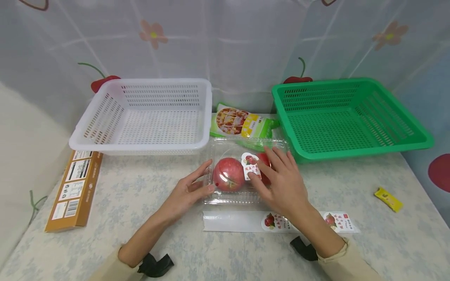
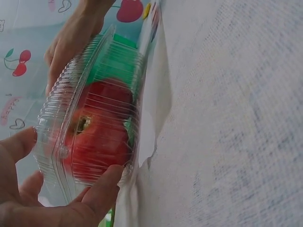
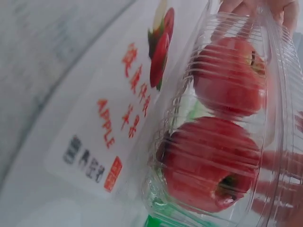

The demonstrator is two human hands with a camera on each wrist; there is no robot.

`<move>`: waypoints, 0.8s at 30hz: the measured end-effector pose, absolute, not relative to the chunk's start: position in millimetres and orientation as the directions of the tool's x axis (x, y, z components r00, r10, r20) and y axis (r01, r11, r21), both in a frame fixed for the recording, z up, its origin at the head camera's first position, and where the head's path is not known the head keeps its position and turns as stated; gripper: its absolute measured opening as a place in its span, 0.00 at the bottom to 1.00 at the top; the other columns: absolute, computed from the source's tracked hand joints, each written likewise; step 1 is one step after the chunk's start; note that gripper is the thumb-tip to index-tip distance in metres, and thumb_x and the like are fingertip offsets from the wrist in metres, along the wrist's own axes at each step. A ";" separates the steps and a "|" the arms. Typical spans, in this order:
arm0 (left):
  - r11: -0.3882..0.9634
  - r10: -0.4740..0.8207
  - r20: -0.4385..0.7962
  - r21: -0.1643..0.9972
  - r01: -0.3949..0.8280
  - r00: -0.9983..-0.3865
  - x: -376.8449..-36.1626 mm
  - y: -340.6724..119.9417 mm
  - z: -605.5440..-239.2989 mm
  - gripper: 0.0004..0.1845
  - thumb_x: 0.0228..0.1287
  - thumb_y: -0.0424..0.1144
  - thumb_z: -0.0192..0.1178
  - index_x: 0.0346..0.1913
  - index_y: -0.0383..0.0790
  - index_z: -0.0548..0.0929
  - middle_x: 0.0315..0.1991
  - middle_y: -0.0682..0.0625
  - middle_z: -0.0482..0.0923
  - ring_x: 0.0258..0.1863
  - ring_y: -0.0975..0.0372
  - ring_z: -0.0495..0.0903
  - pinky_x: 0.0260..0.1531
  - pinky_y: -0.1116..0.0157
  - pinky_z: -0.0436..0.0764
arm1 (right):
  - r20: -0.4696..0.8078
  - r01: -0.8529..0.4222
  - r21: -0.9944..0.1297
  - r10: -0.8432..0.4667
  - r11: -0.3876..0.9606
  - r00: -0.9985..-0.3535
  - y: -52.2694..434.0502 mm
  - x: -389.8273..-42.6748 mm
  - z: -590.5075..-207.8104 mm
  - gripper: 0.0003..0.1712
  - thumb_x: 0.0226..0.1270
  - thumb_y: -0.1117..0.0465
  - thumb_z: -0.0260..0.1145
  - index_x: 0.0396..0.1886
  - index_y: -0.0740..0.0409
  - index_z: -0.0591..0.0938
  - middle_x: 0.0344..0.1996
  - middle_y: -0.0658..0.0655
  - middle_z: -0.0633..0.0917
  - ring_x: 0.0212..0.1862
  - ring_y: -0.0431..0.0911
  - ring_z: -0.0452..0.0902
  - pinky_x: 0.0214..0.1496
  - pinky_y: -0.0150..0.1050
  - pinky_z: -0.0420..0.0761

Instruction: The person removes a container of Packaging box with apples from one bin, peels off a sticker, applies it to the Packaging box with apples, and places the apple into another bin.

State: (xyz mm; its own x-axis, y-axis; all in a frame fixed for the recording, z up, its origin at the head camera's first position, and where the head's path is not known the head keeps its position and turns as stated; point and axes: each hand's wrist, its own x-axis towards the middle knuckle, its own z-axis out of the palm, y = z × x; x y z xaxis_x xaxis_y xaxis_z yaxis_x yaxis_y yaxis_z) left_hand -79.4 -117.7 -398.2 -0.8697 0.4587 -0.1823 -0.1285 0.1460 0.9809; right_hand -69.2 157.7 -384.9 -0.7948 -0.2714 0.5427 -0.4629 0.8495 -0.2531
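Note:
A clear plastic clamshell box [image 1: 232, 198] holds two red apples [image 1: 225, 175] and sits in front of the person. On its lid is a white label [image 1: 250, 158] with a fruit picture. My right hand [image 1: 286, 185] lies over the lid's right half, its fingertips on the label and lid. At the box's left end, my left hand [image 1: 186, 193] touches the edge with thumb and fingers spread apart. Just in front of the box lies a white strip [image 1: 232, 221] bearing printed apple labels [image 3: 118, 113]. In the right wrist view both apples [image 3: 210, 158] show through the ribbed wall.
A white basket [image 1: 140, 147] stands at the back left and a green basket [image 1: 351, 154] at the back right. Between them lies a green food bag [image 1: 242, 123]. An orange-brown carton [image 1: 72, 191] is at the left, a small yellow packet [image 1: 388, 199] at the right.

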 end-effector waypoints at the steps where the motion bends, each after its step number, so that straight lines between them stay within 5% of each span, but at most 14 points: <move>1: 0.147 0.455 -0.184 0.980 -0.130 -0.871 -79.1 -117.3 -397.7 0.38 0.68 0.42 0.63 0.77 0.57 0.59 0.73 0.41 0.58 0.70 0.40 0.60 0.58 0.50 0.74 | 0.565 -0.476 -0.251 -0.272 0.843 -0.779 158.4 -69.2 -385.4 0.29 0.68 0.41 0.56 0.45 0.61 0.89 0.60 0.67 0.78 0.63 0.63 0.69 0.67 0.66 0.60; 14: 0.246 0.337 -0.188 0.963 -0.106 -0.923 -84.8 -100.4 -381.0 0.27 0.67 0.44 0.64 0.67 0.51 0.69 0.65 0.40 0.66 0.59 0.44 0.74 0.44 0.51 0.81 | 0.695 -0.599 -0.321 -0.247 0.734 -0.675 167.6 -67.1 -386.1 0.26 0.72 0.47 0.56 0.36 0.63 0.89 0.56 0.67 0.79 0.63 0.65 0.68 0.65 0.66 0.62; 20: 0.142 0.282 -0.216 0.973 -0.182 -0.935 -82.8 -93.4 -382.7 0.29 0.65 0.36 0.63 0.69 0.47 0.69 0.69 0.40 0.61 0.61 0.45 0.72 0.40 0.55 0.82 | 0.774 -0.582 -0.539 0.085 0.609 -0.627 180.3 -57.6 -372.5 0.18 0.65 0.60 0.63 0.47 0.71 0.84 0.59 0.68 0.77 0.63 0.60 0.69 0.65 0.47 0.68; 24: 0.113 0.287 -0.224 0.973 -0.199 -0.931 -81.4 -92.9 -384.9 0.31 0.66 0.36 0.63 0.71 0.49 0.67 0.72 0.41 0.58 0.64 0.45 0.69 0.41 0.55 0.82 | 0.597 -0.409 -0.791 0.427 0.454 -0.679 206.4 -52.1 -363.5 0.21 0.61 0.74 0.63 0.56 0.69 0.80 0.58 0.58 0.73 0.58 0.49 0.69 0.54 0.34 0.72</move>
